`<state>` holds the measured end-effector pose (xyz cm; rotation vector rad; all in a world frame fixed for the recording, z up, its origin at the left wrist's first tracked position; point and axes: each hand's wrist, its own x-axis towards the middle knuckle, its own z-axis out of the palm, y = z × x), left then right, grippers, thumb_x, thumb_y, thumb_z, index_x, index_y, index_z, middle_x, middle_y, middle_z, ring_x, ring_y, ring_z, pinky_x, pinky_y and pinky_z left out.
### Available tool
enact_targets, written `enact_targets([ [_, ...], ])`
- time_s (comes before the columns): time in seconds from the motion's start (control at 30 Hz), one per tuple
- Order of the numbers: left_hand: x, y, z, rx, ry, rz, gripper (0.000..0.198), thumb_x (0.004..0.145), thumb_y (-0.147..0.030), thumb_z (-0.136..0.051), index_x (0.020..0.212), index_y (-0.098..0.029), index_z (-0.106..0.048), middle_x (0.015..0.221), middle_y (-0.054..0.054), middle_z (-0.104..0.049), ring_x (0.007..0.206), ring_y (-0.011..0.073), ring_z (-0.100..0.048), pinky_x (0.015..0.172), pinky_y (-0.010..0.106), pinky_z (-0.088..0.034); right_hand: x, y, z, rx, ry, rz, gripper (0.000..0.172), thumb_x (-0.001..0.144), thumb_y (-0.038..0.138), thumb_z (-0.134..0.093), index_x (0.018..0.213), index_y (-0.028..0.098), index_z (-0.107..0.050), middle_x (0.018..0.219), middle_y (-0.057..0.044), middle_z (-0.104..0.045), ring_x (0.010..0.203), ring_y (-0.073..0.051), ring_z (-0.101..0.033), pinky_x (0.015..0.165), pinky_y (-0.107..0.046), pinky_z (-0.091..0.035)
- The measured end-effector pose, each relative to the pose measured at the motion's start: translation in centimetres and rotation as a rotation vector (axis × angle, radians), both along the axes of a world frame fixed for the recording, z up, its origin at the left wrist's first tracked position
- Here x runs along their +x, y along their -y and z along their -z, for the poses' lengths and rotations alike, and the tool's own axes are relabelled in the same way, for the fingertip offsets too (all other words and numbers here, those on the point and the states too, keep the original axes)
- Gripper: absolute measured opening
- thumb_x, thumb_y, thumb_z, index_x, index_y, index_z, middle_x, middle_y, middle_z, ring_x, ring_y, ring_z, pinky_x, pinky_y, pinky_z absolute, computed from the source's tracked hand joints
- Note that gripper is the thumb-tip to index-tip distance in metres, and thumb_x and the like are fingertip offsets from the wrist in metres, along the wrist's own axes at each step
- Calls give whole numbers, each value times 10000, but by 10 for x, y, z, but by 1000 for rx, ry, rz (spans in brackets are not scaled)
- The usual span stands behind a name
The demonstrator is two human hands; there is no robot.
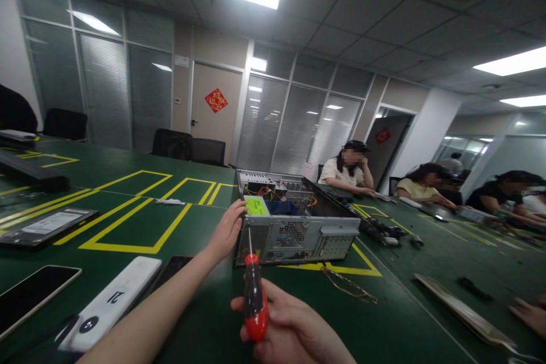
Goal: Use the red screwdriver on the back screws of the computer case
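An opened computer case (313, 239) lies on the green table, its rear panel facing me and its top uncovered. Inside at the left is a power supply (256, 206) with a bright green label, beside coloured cables. My left hand (228, 230) rests against the case's left side, fingers stretched out at the upper edge near the power supply. In my right hand (290, 324) is a red and black screwdriver (256, 298), gripped by the handle. Its shaft points away from me at the upper left of the rear panel; whether the tip touches a screw I cannot tell.
Left of me lie a phone (36, 296), a white device marked 21 (115, 298) and a hard drive (49, 224). A pair of glasses (347, 284) sits before the case. Parts and cables (386, 230) lie to its right. Several people sit along the right side.
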<state>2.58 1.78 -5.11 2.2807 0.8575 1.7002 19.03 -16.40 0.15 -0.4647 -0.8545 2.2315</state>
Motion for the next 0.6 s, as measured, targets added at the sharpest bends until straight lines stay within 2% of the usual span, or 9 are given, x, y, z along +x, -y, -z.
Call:
enact_targets([
  [0.13,0,0,0,-1,-2,6,325,938,-318,-268,1153,-199,-480,1322,94,-446,1303,204,-337,1093,442,-271,1,-2,6,-6,-43,113,502,734,247,-668,1185,145,-471,915,-60,-622,716,-109,-588,600,-202,-372],
  [0.23,0,-1,0,-8,0,4,326,937,-317,-273,1157,-199,-482,1325,92,-446,1301,205,-341,1090,431,-276,3,-3,10,-103,-90,152,376,692,303,-704,981,98,-578,771,-14,-588,692,-106,-557,585,-205,-382],
  [0.33,0,-2,1,-14,-2,6,323,936,-312,-276,1159,-195,-478,1333,93,-438,1302,206,-337,1086,429,-281,5,-3,10,-182,-44,117,313,669,348,-718,864,135,-597,865,-40,-616,699,-119,-582,545,-188,-386],
  [0.37,0,-2,2,-14,-1,8,322,936,-312,-276,1156,-195,-480,1329,93,-441,1303,206,-335,1089,432,-275,6,-2,10,-186,-25,109,308,677,337,-714,890,148,-596,897,-47,-624,637,-91,-568,495,-161,-355],
  [0.43,0,-3,3,-5,4,13,326,937,-316,-272,1155,-195,-481,1321,94,-447,1303,205,-335,1092,438,-267,7,-2,10,-157,-13,110,325,707,284,-698,990,177,-581,872,-30,-631,469,-13,-455,407,-122,-243],
  [0.5,1,-3,3,-8,6,17,331,937,-322,-270,1155,-195,-483,1321,95,-448,1305,207,-332,1093,441,-266,7,-3,11,-110,-32,105,360,732,289,-677,1060,202,-557,819,-4,-626,414,4,-386,391,-125,-198],
  [0.6,1,-3,4,-21,8,12,333,936,-329,-273,1154,-197,-488,1324,92,-447,1305,210,-333,1092,445,-270,6,-4,15,-44,-20,60,398,741,408,-636,1077,216,-540,917,-35,-639,547,-68,-542,469,-166,-303],
])
